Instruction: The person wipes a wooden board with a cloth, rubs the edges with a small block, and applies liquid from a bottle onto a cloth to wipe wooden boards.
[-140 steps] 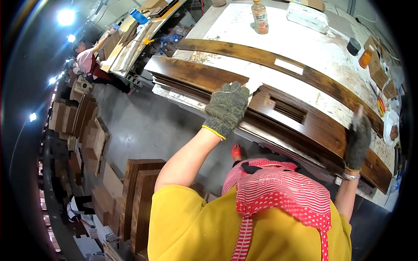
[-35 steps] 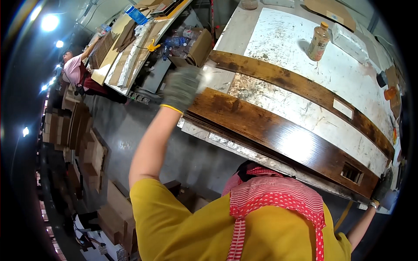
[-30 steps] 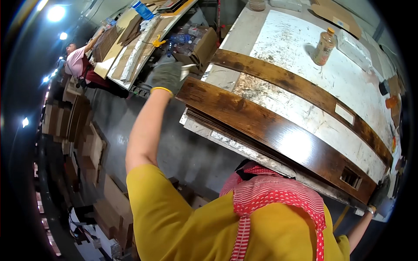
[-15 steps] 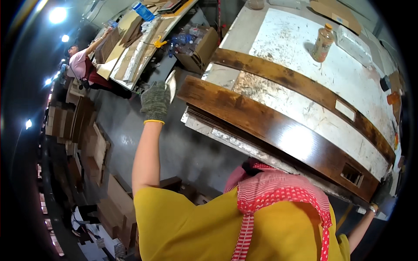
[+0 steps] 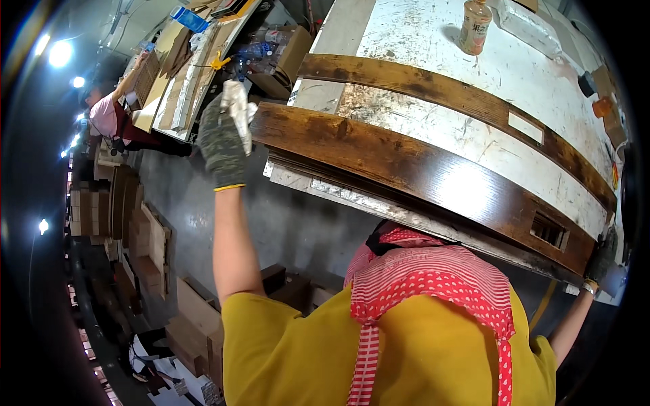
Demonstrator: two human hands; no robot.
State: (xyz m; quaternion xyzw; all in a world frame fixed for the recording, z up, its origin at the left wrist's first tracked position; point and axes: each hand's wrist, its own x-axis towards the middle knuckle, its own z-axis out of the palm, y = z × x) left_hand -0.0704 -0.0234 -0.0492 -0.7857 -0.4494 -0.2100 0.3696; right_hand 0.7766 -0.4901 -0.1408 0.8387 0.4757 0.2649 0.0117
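My left hand, in a grey-green camouflage-patterned glove with a yellow cuff, is closed on a crumpled whitish rag. The rag is right beside the left end of a long, glossy dark-brown wooden board; I cannot tell whether they touch. This board lies on a stack of thin boards along the table's near edge and has a rectangular cutout near its right end. At that right end is my right hand, in a dark glove, against the board; its fingers are mostly hidden. A second brown board, also with a cutout, lies farther back.
The stained white table bears a drink bottle and a clear plastic-wrapped package. A carton of plastic bottles stands left of it. Beyond, a person works at another bench. Wooden panels stand at lower left.
The view has shifted, so the table and boards sit higher and farther left. My left hand has turned, showing more of the rag, and is slightly closer to the board's end.
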